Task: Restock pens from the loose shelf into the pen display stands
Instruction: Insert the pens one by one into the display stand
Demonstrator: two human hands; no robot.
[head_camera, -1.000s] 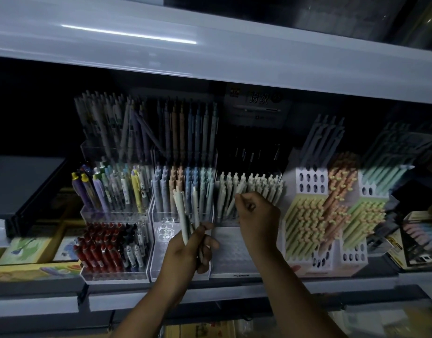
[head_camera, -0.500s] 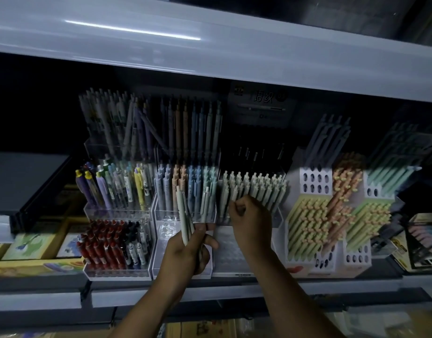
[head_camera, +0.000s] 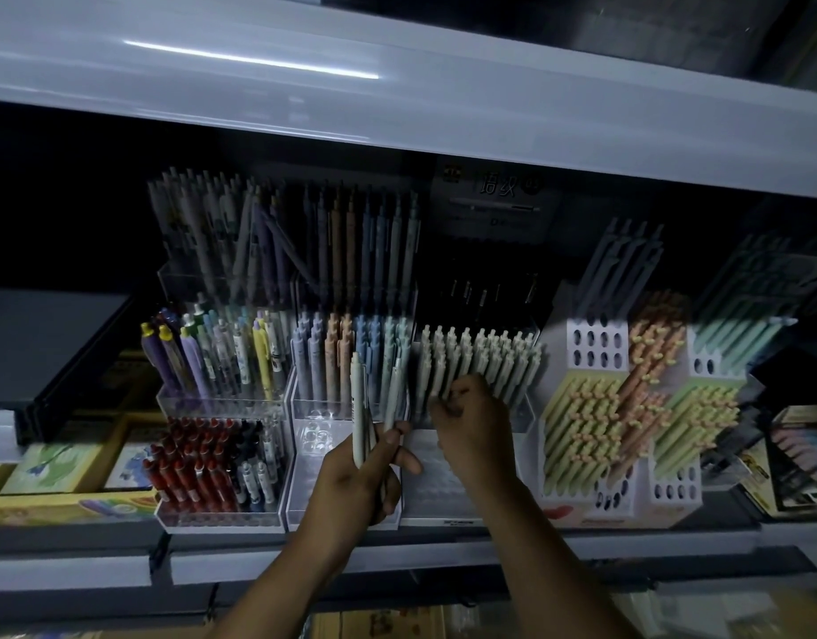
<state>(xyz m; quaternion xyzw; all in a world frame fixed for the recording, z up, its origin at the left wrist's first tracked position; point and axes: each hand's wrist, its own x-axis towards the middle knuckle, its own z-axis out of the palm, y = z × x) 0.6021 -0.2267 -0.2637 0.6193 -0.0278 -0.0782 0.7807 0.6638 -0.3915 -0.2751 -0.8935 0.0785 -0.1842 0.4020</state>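
Note:
My left hand grips a small bunch of pale pens upright in front of the clear stand of blue, peach and green pens. My right hand reaches into the stand of cream pens just to the right, fingers curled at the lower ends of the front row. Whether it pinches a pen there is hidden by the hand itself. Below the cream pens the stand's white tiered base shows rows of holes.
A clear stand of mixed pens and red and white pens sits at left. A white holed display with yellow, orange and green pens stands at right. The upper shelf's edge hangs overhead. Boxes lie at the far left.
My right hand has dropped slightly lower and leftward along the front row of cream pens. My left hand keeps its bunch of pens in nearly the same place.

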